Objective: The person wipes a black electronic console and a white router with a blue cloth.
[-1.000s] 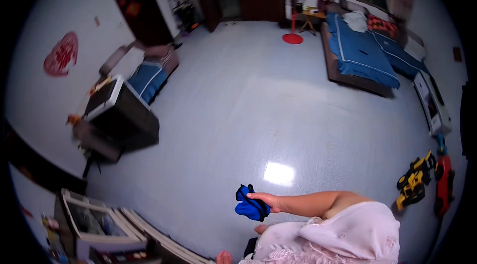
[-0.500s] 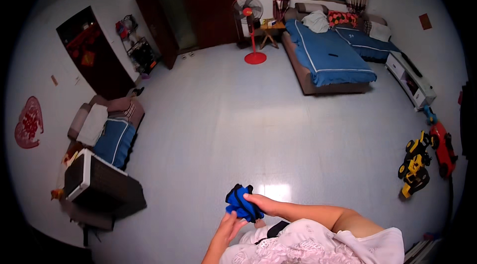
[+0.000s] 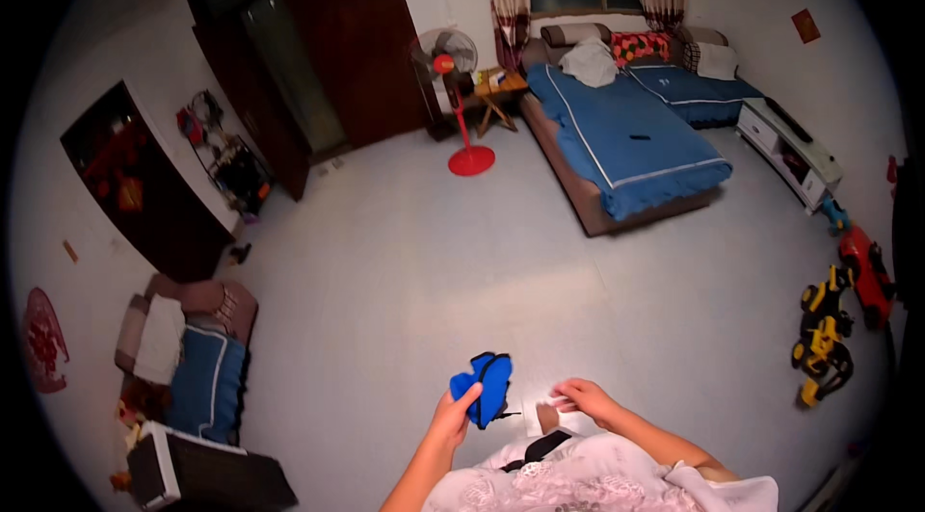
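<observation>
My left hand [image 3: 451, 416] holds a small blue fabric item [image 3: 485, 383] up in front of me, fingers closed on its lower edge. A thin dark cord hangs from it toward my right hand [image 3: 581, 399], which sits a little to the right with fingertips pinched together; whether it grips the cord is too small to tell. Both forearms come up from my white patterned top at the lower edge.
A blue-covered bed [image 3: 631, 141] stands at the far right with a red pedestal fan [image 3: 458, 107] beside it. Yellow and red toy vehicles [image 3: 829, 329] line the right wall. A low seat with blue cushion [image 3: 198, 358] and a dark box [image 3: 202, 473] sit left.
The blue item has passed from my right hand to my left. My right hand has drawn away to the right. The view has swung right toward the bed and fan.
</observation>
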Action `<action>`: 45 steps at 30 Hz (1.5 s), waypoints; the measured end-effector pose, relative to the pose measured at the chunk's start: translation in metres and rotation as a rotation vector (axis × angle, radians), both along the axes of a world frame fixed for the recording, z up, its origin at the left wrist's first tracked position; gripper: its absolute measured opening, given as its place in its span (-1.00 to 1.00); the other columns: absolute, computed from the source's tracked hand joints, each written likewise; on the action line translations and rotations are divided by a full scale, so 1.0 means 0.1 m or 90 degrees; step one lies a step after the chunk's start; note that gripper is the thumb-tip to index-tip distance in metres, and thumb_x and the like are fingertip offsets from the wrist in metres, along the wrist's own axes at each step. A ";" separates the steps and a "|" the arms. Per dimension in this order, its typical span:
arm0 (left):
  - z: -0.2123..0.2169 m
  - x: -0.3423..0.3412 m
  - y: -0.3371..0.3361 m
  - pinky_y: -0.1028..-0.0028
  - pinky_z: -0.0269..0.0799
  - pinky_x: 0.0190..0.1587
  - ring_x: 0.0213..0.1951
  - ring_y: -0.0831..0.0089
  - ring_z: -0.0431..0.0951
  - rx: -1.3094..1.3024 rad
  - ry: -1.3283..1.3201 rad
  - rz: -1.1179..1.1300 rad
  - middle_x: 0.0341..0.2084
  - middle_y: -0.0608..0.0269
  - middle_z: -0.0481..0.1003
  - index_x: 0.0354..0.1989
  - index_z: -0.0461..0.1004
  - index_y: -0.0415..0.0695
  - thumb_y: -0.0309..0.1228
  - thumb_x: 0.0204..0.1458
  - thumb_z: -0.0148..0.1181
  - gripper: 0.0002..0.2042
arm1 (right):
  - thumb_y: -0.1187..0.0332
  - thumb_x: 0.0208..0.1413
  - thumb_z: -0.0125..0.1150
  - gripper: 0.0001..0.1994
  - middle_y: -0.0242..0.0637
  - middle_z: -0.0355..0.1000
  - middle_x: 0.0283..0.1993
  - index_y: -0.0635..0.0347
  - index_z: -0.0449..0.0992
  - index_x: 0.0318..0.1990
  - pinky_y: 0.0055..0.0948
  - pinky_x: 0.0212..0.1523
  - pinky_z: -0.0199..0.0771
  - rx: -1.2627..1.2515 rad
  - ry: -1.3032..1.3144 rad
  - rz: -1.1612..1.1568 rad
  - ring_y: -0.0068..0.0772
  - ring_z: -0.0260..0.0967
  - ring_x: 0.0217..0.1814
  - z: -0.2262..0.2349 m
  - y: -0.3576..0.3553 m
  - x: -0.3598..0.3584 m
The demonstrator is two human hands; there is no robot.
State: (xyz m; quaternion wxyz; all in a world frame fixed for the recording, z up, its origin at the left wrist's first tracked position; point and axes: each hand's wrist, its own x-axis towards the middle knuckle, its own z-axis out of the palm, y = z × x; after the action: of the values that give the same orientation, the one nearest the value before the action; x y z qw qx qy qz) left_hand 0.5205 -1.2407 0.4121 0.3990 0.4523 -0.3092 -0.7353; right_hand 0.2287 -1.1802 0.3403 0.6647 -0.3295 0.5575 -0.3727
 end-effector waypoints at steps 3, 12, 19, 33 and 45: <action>0.03 0.20 -0.65 0.36 0.50 0.07 -0.06 0.37 0.59 0.000 0.023 0.107 -0.09 0.18 0.57 0.06 0.42 -0.23 -0.37 0.16 0.30 -0.65 | 0.24 0.34 0.05 -0.75 -0.30 0.57 -0.12 0.23 0.55 -0.09 -0.46 -0.12 0.55 0.022 0.049 -0.067 -0.50 0.52 -0.17 -0.17 -0.67 -0.31; 0.20 0.49 -1.97 0.22 0.50 0.15 0.06 0.25 0.56 0.003 0.131 0.240 0.05 0.07 0.52 0.15 0.37 -0.24 -0.35 0.23 0.21 -0.62 | 0.34 0.34 0.03 -0.79 -0.31 0.57 -0.15 0.26 0.54 -0.08 -0.50 -0.11 0.52 -0.101 0.078 0.023 -0.52 0.51 -0.18 -0.31 -2.90 -0.34; -0.11 0.74 -3.71 0.25 0.50 0.15 0.06 0.27 0.56 -0.004 0.126 0.215 0.05 0.07 0.52 0.15 0.37 -0.25 -0.34 0.23 0.21 -0.62 | 0.32 0.31 0.08 -0.78 -0.34 0.57 -0.20 0.27 0.56 -0.10 -0.50 -0.18 0.50 -0.126 0.119 0.066 -0.54 0.47 -0.24 -0.15 -4.32 -0.15; 0.15 0.74 -7.06 0.50 0.46 -0.09 -0.17 0.53 0.55 -0.059 -0.020 0.073 -0.21 0.33 0.58 -0.08 0.53 -0.14 -0.35 0.18 0.29 -0.79 | 0.40 0.36 0.02 -0.83 -0.29 0.57 -0.16 0.27 0.53 -0.09 -0.48 -0.18 0.54 0.029 0.122 -0.104 -0.48 0.52 -0.22 -0.44 -6.54 -0.26; 0.35 1.63 -9.12 0.40 0.46 -0.01 -0.15 0.43 0.57 -0.013 -0.180 0.248 -0.20 0.24 0.59 -0.10 0.53 -0.16 -0.38 0.19 0.26 -0.82 | 0.26 0.29 0.13 -0.76 -0.21 0.60 -0.27 0.29 0.56 -0.15 -0.33 -0.18 0.53 -0.187 0.358 0.142 -0.32 0.56 -0.23 -0.54 -10.49 0.56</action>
State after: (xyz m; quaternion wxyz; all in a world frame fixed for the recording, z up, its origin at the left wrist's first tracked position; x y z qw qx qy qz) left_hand 0.6833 -2.1528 0.4476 0.4905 0.5977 -0.2767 -0.5706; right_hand 0.2844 -2.2293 0.2866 0.4669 -0.5704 0.6199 -0.2688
